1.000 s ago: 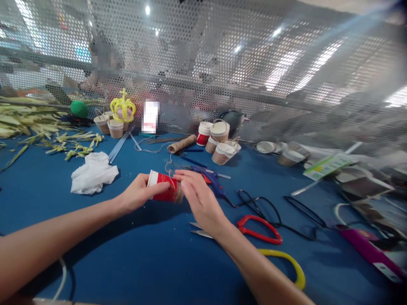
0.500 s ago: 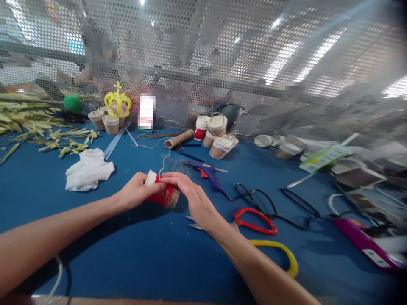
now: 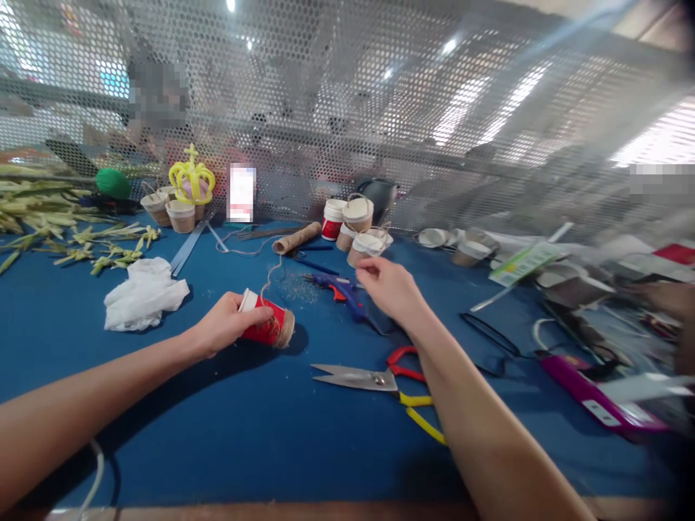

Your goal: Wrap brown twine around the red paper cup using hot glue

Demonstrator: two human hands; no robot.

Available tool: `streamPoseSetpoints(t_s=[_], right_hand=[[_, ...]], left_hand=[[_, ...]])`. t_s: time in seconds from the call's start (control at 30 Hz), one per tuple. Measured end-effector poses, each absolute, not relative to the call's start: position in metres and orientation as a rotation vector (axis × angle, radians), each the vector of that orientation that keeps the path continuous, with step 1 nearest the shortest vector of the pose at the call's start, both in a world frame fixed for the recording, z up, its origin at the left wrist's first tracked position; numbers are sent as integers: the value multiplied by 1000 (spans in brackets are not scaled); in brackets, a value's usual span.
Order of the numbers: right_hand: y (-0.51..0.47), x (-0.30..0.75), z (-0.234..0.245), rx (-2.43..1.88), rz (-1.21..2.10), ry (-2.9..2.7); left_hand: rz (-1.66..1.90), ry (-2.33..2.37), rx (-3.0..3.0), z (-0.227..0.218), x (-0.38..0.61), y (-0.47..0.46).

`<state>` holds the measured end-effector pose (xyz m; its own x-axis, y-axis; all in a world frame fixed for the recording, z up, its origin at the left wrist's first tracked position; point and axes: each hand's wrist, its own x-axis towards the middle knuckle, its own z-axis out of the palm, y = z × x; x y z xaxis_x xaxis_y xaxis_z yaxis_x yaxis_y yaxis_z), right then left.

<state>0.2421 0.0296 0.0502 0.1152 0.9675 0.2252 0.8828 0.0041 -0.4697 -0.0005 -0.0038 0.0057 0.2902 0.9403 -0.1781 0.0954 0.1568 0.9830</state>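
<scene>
My left hand (image 3: 225, 325) is closed round a red paper cup (image 3: 267, 327) lying on its side on the blue table (image 3: 244, 434). Brown twine is wound round the cup's base, and a strand of twine (image 3: 267, 278) runs from it up towards a twine roll (image 3: 297, 237). My right hand (image 3: 389, 288) is raised over the blue glue gun (image 3: 342, 289), its fingers curled with the thumb and forefinger near each other; whether anything is pinched between them I cannot make out. Scissors (image 3: 374, 380) with red and yellow handles lie below my right forearm.
Twine-wrapped cups (image 3: 361, 235) stand at the back centre, more cups and a yellow crown (image 3: 191, 181) at the back left. A white crumpled bag (image 3: 142, 293), green leaves (image 3: 59, 224), black cables (image 3: 489, 333) and a purple tool (image 3: 591, 394) surround the work spot. A perforated metal screen (image 3: 380, 108) closes the far edge.
My right hand has let go of the cup and moved up and to the right over the glue gun. The left hand still holds the cup. The view shifted left.
</scene>
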Motion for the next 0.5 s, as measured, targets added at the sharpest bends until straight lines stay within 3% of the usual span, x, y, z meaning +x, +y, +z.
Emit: streamPoseSetpoints(t_s=[0.27, 0.5], right_hand=[[47, 253, 9, -2049, 366, -1822], [32, 246, 35, -1910, 555, -1700]], left_hand=[[820, 1137, 1267, 7, -1, -2], [852, 1164, 1230, 11, -3, 0]])
